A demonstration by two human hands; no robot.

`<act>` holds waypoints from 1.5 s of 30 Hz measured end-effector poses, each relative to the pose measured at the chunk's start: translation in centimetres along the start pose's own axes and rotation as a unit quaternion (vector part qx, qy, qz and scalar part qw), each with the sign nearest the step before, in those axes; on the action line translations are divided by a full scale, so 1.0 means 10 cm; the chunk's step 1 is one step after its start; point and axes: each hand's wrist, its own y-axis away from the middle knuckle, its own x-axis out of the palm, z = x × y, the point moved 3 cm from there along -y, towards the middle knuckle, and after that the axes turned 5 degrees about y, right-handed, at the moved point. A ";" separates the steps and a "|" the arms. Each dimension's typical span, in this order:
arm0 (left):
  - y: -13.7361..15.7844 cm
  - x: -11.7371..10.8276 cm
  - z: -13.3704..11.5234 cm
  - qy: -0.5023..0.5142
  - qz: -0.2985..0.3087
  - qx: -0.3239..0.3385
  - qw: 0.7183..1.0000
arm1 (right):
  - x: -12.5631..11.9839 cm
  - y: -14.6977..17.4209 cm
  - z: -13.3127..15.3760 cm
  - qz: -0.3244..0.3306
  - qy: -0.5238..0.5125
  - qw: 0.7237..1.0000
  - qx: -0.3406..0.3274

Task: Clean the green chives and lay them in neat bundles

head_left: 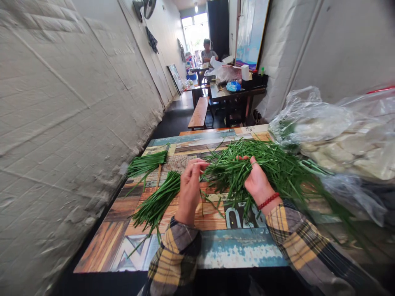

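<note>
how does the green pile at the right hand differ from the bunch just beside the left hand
The pile is bigger; the bunch is smaller. The pile is loose and tangled, while the bunch lies mostly aligned. Both are green, thin-stalked and on the table.

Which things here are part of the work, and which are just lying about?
Seemingly in use:
loose green stalks, right hand among them, left hand nearby
near bundle
far bundle
patterned table

Seemingly just lying about:
plastic bags
blue package
wooden bench
</note>
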 end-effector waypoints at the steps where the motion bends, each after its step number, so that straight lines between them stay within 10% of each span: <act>1: -0.03 -0.06 -0.02 0.052 -0.025 0.002 0.998 | 0.00 0.00 0.00 0.000 0.001 1.000 0.000; 6: -0.10 -0.15 0.02 0.195 -0.026 -0.085 0.977 | -0.01 0.00 0.01 -0.004 -0.001 1.000 -0.003; 10: -0.04 -0.03 0.09 -0.086 0.077 -0.069 0.991 | -0.01 -0.01 0.00 -0.002 -0.007 1.000 0.004; 17: 0.19 0.29 0.26 -0.382 0.296 0.017 0.875 | 0.00 0.00 0.00 0.004 -0.008 1.000 -0.001; 28: 0.25 0.40 0.27 -0.245 0.325 0.038 0.913 | 0.00 0.01 -0.02 0.024 -0.011 1.000 -0.008; 32: 0.20 0.38 0.20 -0.190 0.269 0.022 0.944 | 0.00 0.00 -0.03 0.027 -0.006 1.000 -0.006; 40: -0.01 -0.02 0.09 0.104 -0.034 -0.079 0.991 | 0.01 0.02 -0.02 0.014 -0.005 1.000 0.004; 45: -0.03 0.02 0.11 0.123 0.015 -0.116 0.985 | 0.00 0.02 -0.02 0.014 0.005 1.000 -0.005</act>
